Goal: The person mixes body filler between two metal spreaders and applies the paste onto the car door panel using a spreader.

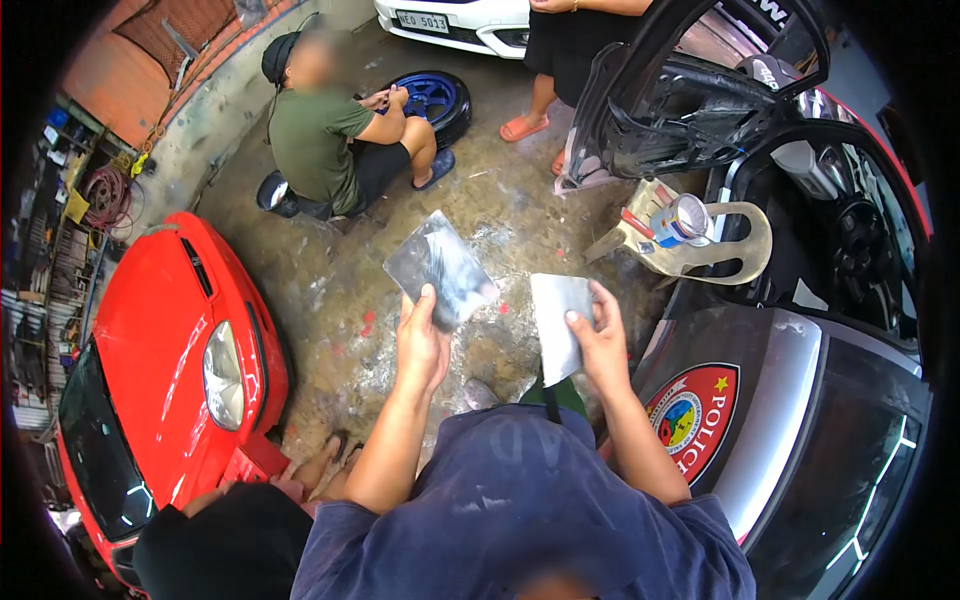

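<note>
My left hand (pixel 424 345) pinches a dark grey flat sheet (pixel 440 265) by its near edge, thumb on top. Pale, cloudy smears cover much of that sheet, which is tilted over the floor. A smaller whitish-grey rectangular sheet (pixel 558 325) is gripped in my right hand (pixel 602 345), with the thumb on its face and the fingers around its right edge. The two sheets are held apart in front of my chest. What they are made of I cannot make out.
A plastic stool (pixel 730 262) carrying a can (pixel 682 222) stands at right, beside a grey car (pixel 740 380) with an open door (pixel 660 115). A red car front (pixel 170 330) is at left. Ahead, a person (pixel 320 150) crouches by a blue-rimmed wheel (pixel 455 105); others are near.
</note>
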{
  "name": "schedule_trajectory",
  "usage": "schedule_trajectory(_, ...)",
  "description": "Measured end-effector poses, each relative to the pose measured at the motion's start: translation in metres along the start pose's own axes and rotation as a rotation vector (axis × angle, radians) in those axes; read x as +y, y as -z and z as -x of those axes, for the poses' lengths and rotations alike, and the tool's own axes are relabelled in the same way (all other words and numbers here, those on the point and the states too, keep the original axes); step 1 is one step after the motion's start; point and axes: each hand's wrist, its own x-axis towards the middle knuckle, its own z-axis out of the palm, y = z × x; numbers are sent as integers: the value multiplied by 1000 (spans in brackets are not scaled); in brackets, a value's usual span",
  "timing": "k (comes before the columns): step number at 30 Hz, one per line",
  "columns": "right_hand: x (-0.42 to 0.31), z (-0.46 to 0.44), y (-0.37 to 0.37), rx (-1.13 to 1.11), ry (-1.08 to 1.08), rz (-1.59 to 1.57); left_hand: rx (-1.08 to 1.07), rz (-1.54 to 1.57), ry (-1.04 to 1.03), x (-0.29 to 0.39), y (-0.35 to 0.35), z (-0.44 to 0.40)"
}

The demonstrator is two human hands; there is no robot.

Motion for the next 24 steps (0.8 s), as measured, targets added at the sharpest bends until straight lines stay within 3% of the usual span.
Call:
schedule_trajectory(4,3,1,7,12,-292,-163,-5,-162,-59,12,14,-4)
schedule_trajectory(6,-2,10,-6,-9,-322,-185,-7,-166,-15,19,21,-7)
schedule_trajectory(12,-4,9,-23,-139,-13,11,59,-462,-143,32,31,-21)
schedule_trajectory(15,-29,-9,-17,-143,413,567,-68,-705,25,43,27,-17)
schedule_trajectory(20,-55,-24,-21,-236,606,846,-190,-971,37,44,14,-7)
schedule_trajectory(21,-50,-23,-22,-250,621,896,-165,-1045,-37,42,12,-5)
schedule_trajectory(24,-45,-6,-30,-347,537,916,-188,-1105,60,41,14,-3)
